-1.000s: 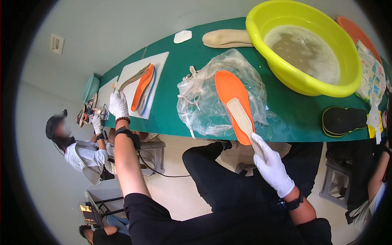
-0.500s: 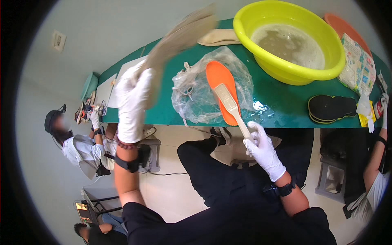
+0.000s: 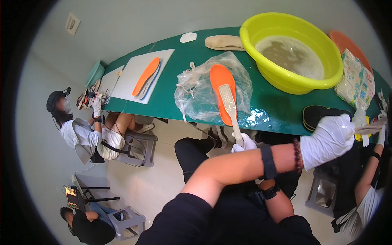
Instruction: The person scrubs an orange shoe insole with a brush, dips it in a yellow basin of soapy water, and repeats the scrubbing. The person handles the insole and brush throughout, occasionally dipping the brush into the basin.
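My left hand (image 3: 328, 141), in a white glove, has crossed over my right forearm to the right side. It is closed on a limp grey-brown cloth (image 3: 370, 128), mostly hidden by the hand. My gloved right hand (image 3: 246, 143), partly covered by my left forearm, grips the handle of an off-white scrubbing brush (image 3: 228, 102). The brush head lies over an orange insole (image 3: 221, 75), bristle side hidden. Under the insole is a crumpled clear plastic bag (image 3: 194, 98) on the green table (image 3: 163, 110).
A yellow-green basin (image 3: 292, 83) of foamy water stands at the back right, beside a beige insole (image 3: 222, 42). A black shoe sole (image 3: 322, 115) lies near the right edge. A white board (image 3: 126, 83) bears another orange insole (image 3: 147, 75). Co-workers sit left and right.
My left hand swung from the upper left across to the far right, carrying the cloth. The right hand with the brush stayed nearly in place. The white board on the left came into view.
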The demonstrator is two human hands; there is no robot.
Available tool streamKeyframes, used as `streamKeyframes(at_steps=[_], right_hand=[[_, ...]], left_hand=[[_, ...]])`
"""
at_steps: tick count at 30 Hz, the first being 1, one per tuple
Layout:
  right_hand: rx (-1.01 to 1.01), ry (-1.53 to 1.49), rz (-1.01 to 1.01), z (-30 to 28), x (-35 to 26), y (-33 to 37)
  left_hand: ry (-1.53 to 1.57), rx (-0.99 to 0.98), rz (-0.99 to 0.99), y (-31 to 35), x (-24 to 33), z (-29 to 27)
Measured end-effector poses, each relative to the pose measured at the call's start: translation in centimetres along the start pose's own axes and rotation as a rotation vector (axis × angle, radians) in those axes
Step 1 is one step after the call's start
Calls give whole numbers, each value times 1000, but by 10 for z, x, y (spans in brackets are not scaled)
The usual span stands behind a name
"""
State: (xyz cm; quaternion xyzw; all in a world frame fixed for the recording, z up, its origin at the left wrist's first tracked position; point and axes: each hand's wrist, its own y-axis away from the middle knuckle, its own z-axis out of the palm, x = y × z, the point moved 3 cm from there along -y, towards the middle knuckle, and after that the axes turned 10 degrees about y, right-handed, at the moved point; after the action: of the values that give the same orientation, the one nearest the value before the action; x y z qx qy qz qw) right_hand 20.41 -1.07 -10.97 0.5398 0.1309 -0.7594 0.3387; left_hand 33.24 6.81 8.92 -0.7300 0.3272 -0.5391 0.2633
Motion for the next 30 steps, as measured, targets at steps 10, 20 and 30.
streamKeyframes(at_steps=[10,20,30], right_hand=[[63,167,172,12,-23,7],[7,132,124,12,-16,8],[-40,52,181,17,-18,12]], left_hand=[[196,-234,-323,38,-5,92],[260,-247,-302,44,-2,94],[230,-372,-221,50,2,87]])
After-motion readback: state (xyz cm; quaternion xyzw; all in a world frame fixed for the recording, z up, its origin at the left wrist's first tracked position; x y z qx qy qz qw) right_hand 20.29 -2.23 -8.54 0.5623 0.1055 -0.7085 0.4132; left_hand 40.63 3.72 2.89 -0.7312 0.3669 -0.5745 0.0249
